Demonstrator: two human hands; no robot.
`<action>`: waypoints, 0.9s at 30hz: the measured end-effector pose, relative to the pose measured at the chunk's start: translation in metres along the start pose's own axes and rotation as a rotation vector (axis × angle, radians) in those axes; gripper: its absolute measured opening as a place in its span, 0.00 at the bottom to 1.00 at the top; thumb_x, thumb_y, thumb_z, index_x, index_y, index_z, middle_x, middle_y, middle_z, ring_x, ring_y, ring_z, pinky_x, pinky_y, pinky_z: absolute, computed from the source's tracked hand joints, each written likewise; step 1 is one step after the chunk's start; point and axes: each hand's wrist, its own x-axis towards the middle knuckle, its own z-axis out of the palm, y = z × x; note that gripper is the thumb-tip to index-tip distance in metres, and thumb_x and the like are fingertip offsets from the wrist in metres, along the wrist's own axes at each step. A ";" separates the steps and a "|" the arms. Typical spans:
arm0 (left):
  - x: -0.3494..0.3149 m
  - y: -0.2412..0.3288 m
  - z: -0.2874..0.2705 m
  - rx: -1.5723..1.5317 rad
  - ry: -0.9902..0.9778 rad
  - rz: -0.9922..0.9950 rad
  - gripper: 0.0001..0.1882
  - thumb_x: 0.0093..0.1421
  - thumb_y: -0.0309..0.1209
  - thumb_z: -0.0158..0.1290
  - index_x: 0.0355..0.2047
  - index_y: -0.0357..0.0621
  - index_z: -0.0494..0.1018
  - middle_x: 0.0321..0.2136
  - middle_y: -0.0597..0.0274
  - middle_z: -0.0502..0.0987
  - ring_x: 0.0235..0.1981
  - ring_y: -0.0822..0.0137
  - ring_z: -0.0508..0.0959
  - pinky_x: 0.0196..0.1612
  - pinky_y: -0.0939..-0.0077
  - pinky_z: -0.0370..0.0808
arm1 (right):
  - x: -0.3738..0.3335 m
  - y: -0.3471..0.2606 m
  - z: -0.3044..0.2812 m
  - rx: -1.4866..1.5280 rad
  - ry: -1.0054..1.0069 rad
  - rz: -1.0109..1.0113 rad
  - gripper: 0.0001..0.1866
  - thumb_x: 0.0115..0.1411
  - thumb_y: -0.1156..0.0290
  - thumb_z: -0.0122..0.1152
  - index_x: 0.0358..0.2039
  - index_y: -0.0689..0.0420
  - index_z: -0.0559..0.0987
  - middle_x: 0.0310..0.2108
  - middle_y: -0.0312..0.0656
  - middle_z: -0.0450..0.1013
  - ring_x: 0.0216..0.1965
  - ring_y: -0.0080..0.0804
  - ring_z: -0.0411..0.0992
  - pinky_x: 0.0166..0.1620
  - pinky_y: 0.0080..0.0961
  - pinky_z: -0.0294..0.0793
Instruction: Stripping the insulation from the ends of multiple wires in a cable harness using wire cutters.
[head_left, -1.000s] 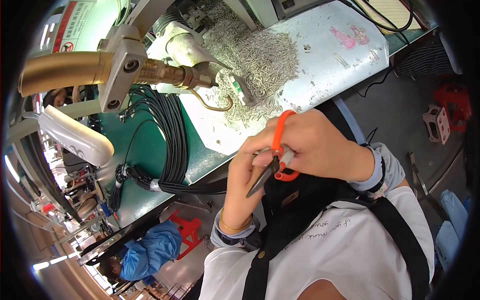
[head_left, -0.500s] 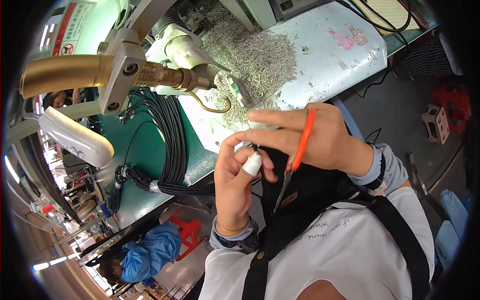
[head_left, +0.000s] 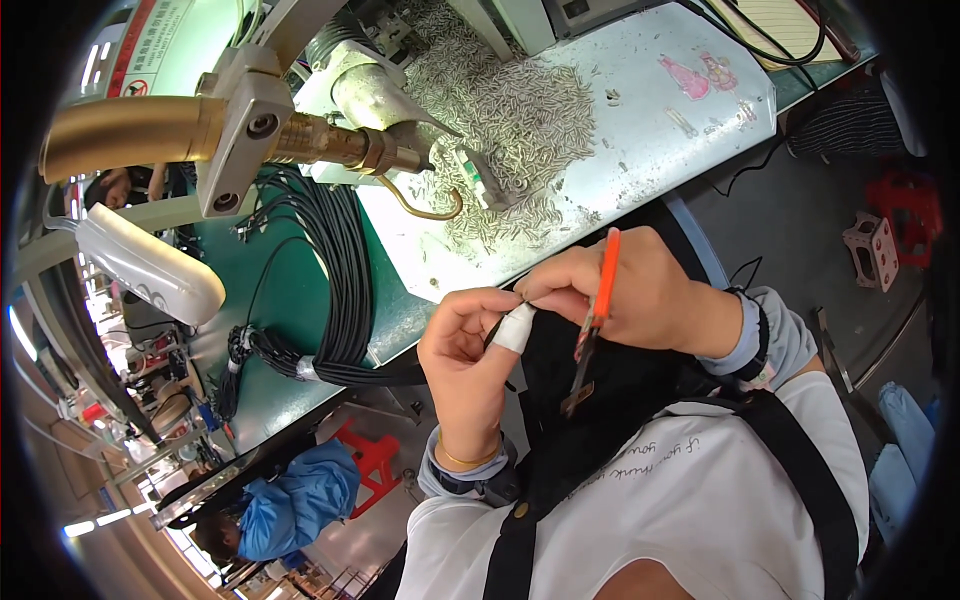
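My left hand is closed in a pinch, its thumb wrapped in white tape. Between its thumb and forefinger is the tip of a thin black cable, mostly hidden by fingers. My right hand meets it there, thumb and forefinger pinched at the same tip. Scissors with orange handles stay held in my right hand, their blades pointing down over my black apron. Beyond my hands, many small metal pins lie heaped on a pale metal work plate.
A coil of black cable lies on the green bench at left. Above it reach a brass-coloured machine arm and a white lamp. A person in blue sits at lower left, by a red stool.
My right hand's fingers have come down and closed from an extended pose to a pinch against my left fingertips. The scissors swung with it, and my left hand shifted slightly.
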 end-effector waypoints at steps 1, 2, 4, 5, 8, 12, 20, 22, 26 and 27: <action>-0.001 -0.002 0.001 0.000 0.001 0.001 0.12 0.47 0.15 0.50 0.34 0.35 0.66 0.19 0.70 0.69 0.18 0.86 0.62 0.20 0.93 0.56 | 0.000 -0.001 0.003 -0.043 0.025 -0.012 0.10 0.45 0.78 0.61 0.30 0.57 0.74 0.22 0.37 0.73 0.17 0.27 0.71 0.20 0.17 0.66; -0.002 -0.005 0.002 0.196 0.033 0.138 0.12 0.47 0.15 0.51 0.34 0.35 0.67 0.20 0.70 0.70 0.19 0.86 0.63 0.21 0.93 0.57 | 0.000 -0.003 0.005 -0.085 0.050 -0.025 0.09 0.46 0.78 0.60 0.31 0.58 0.73 0.22 0.37 0.73 0.18 0.25 0.71 0.20 0.17 0.66; -0.004 -0.009 0.003 0.588 0.095 0.411 0.12 0.48 0.15 0.52 0.34 0.34 0.68 0.21 0.69 0.71 0.20 0.86 0.65 0.23 0.94 0.59 | 0.001 -0.006 0.008 -0.128 0.076 -0.037 0.09 0.47 0.79 0.59 0.31 0.59 0.73 0.22 0.38 0.73 0.19 0.24 0.71 0.21 0.16 0.67; -0.003 -0.009 0.004 0.588 0.095 0.412 0.12 0.48 0.15 0.52 0.34 0.34 0.68 0.21 0.69 0.71 0.20 0.86 0.65 0.23 0.94 0.59 | 0.001 -0.008 0.009 0.031 0.092 0.067 0.08 0.49 0.79 0.58 0.31 0.60 0.72 0.23 0.38 0.73 0.20 0.22 0.71 0.22 0.16 0.67; -0.002 -0.004 0.008 0.375 0.140 0.308 0.10 0.50 0.17 0.52 0.35 0.34 0.67 0.24 0.67 0.72 0.22 0.86 0.66 0.25 0.94 0.61 | 0.005 -0.009 0.012 0.350 0.124 0.275 0.05 0.51 0.80 0.55 0.30 0.61 0.71 0.24 0.39 0.73 0.23 0.19 0.71 0.24 0.16 0.67; -0.001 -0.004 0.009 0.214 0.153 0.246 0.10 0.51 0.17 0.52 0.35 0.34 0.67 0.26 0.66 0.73 0.22 0.85 0.66 0.26 0.94 0.62 | 0.005 -0.007 0.018 0.759 0.164 0.414 0.03 0.53 0.79 0.54 0.26 0.61 0.69 0.25 0.39 0.72 0.27 0.15 0.71 0.26 0.16 0.67; -0.002 -0.008 -0.003 -0.065 0.103 0.165 0.09 0.52 0.17 0.50 0.34 0.34 0.67 0.26 0.65 0.73 0.24 0.84 0.68 0.26 0.94 0.63 | -0.002 -0.012 0.000 -0.020 -0.204 0.393 0.15 0.47 0.63 0.63 0.21 0.61 0.70 0.13 0.40 0.68 0.15 0.28 0.70 0.19 0.21 0.66; -0.001 -0.007 0.004 -0.018 0.136 0.189 0.07 0.52 0.19 0.50 0.33 0.34 0.67 0.23 0.66 0.72 0.21 0.85 0.65 0.23 0.93 0.59 | -0.005 -0.011 0.010 -0.018 -0.161 0.397 0.18 0.45 0.58 0.64 0.19 0.60 0.69 0.10 0.40 0.66 0.12 0.33 0.67 0.17 0.24 0.64; 0.002 -0.003 0.008 0.085 0.186 0.209 0.06 0.53 0.20 0.50 0.32 0.35 0.67 0.19 0.69 0.70 0.16 0.86 0.60 0.17 0.93 0.53 | -0.004 -0.010 0.015 0.013 -0.135 0.405 0.18 0.46 0.59 0.63 0.17 0.60 0.68 0.08 0.40 0.64 0.10 0.32 0.66 0.15 0.26 0.63; 0.002 -0.002 0.006 0.088 0.170 0.184 0.07 0.53 0.19 0.50 0.33 0.35 0.67 0.21 0.69 0.70 0.18 0.86 0.63 0.20 0.93 0.56 | -0.004 -0.010 0.016 0.026 -0.133 0.407 0.17 0.47 0.61 0.62 0.17 0.60 0.68 0.08 0.41 0.64 0.10 0.30 0.66 0.15 0.26 0.63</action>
